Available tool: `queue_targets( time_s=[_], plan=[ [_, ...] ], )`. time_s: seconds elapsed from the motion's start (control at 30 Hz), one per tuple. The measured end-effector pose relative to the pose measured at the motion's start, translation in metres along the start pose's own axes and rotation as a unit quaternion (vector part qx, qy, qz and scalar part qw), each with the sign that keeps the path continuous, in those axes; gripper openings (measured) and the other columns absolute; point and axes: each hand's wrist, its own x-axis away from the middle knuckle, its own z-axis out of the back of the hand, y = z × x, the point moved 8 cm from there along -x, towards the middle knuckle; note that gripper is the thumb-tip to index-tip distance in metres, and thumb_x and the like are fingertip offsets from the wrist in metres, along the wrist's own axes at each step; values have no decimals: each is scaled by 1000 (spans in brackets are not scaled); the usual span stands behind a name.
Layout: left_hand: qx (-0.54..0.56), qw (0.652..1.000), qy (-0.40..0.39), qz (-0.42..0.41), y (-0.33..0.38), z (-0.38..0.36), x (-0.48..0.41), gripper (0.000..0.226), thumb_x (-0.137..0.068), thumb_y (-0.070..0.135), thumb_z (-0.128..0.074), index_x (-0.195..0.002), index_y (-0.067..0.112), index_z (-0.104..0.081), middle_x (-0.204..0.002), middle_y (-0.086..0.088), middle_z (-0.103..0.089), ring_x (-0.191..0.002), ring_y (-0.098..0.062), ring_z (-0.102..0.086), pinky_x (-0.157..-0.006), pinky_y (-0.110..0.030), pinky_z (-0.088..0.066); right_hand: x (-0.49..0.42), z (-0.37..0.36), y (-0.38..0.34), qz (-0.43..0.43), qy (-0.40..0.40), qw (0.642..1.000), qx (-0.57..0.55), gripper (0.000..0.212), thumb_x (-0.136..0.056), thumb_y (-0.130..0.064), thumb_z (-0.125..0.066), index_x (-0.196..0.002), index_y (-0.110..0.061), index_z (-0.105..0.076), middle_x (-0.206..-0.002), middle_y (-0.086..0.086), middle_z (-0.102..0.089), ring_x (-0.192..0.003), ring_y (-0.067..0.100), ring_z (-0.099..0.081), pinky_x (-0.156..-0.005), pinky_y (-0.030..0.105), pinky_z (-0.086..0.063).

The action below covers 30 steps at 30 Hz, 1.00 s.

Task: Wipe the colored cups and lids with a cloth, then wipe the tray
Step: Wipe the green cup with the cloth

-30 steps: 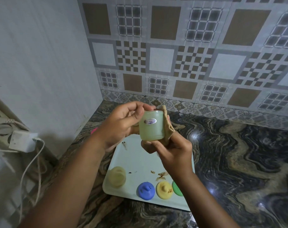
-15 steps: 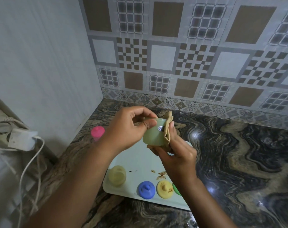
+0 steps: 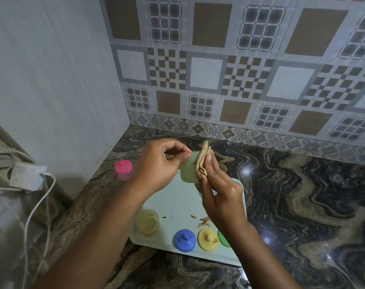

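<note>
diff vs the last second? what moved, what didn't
The left hand turned the green cup, so its label, facing the camera a second ago, is now mostly hidden by the cloth. The right hand brought the cloth from behind the cup onto its right side. Nothing was picked up or let go. The yellow cup and blue lid stayed on the tray.

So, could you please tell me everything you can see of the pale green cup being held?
The pale green cup is small, smooth-sided and looks like translucent plastic. It is held in the air over the far end of the tray. The left hand grips its upper part, thumb on the wall; the right hand presses a folded tan cloth against its right side. Its rim is hidden.
</note>
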Motion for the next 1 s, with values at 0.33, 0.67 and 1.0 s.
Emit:
queue_targets(
  time_s=[0.33, 0.67, 1.0],
  plan=[
    [13, 998, 62, 26, -32, 12, 8, 19, -85, 13, -76, -81, 32, -72, -85, 14, -74, -82, 2, -68, -77, -17, -54, 17, -20, -2, -2, -42, 999, -2, 41, -97, -18, -56, -131, 3, -64, -141, 23, -56, -116, 2, -61, -91, 10, -52],
    [11, 994, 88, 70, -78, 27, 22, 11, -84, 13, -76, -86, 25, -75, -86, 11, -75, -85, -3, -70, -82, -27, -58, 35, -51, 7, -8, -107, 994, -29, 42, -103, -31, -50, -132, -4, -64, -136, 17, -62, -83, 7, -74, -79, 5, -50],
    [-45, 992, 92, 73, -116, 17, 14, 7, -82, 16, -78, -88, 20, -77, -89, 10, -73, -87, -2, -67, -81, -23, -53, 37, -62, 54, -243, -123, 959, -79, 28, -102, -38, -57, -120, -25, -72, -81, -33, -71, -58, -8, -59, -56, 13, -42]
  ],
)
